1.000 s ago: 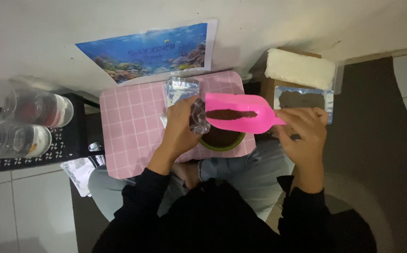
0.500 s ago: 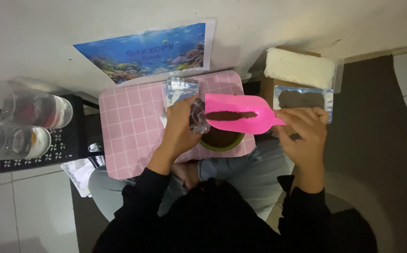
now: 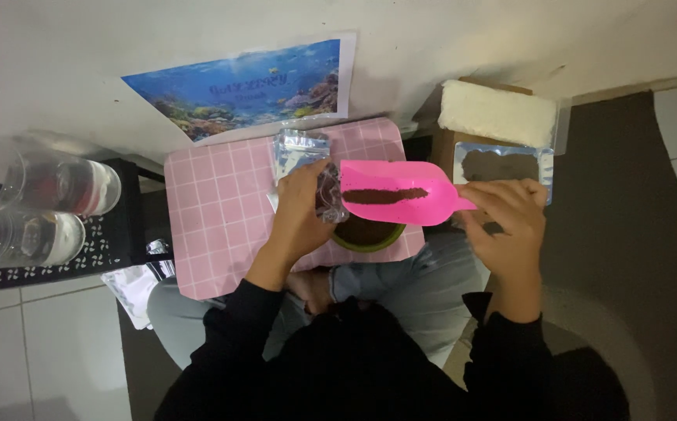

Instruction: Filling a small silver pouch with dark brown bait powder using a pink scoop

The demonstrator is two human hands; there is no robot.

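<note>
Head view, filling step: right hand [image 3: 506, 222] grips a pink scoop [image 3: 401, 192] of dark powder at the small clear pouch [image 3: 329, 192] pinched in the left hand [image 3: 301, 214] over a green bowl [image 3: 368, 234]; tipping likely demands steady alignment.

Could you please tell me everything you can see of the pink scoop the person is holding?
The pink scoop looks like smooth, thin plastic, with a broad shallow blade narrowing to a handle on its right. It lies nearly level, a streak of dark brown powder along its middle. The right hand pinches the handle. Its wide end meets the small clear pouch held by the left hand. It hangs above a green-rimmed bowl on the pink checked board.
</note>
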